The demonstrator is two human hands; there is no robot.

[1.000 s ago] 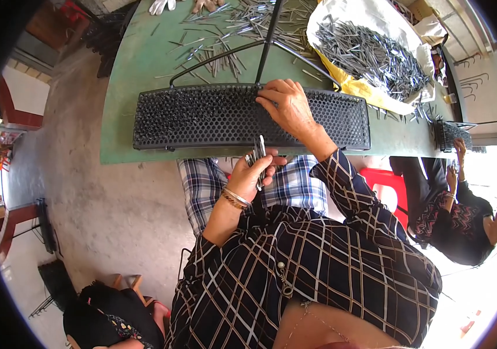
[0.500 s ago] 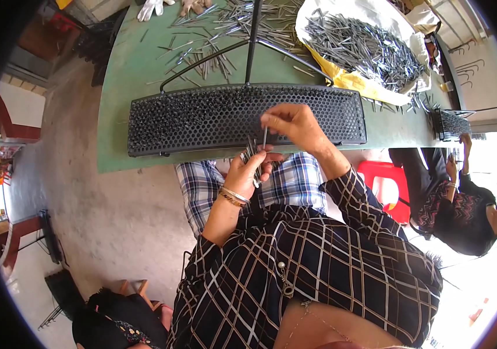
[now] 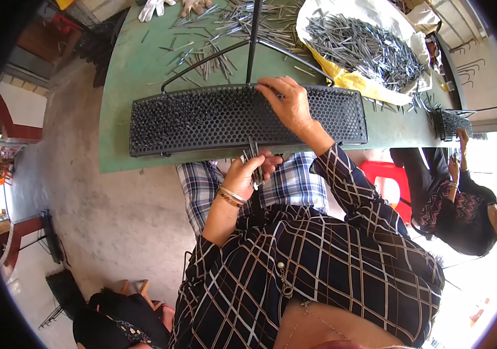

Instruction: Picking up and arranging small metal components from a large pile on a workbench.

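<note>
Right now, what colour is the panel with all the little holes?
Black; the panel shows best in the head view.

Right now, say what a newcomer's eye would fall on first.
Probably the long black perforated panel at the edge of the green table, the right hand at its far rim. Next, upper right, the heap of grey metal strips on the white and yellow sack. Below the panel, the braceleted left hand holds similar strips.
</note>
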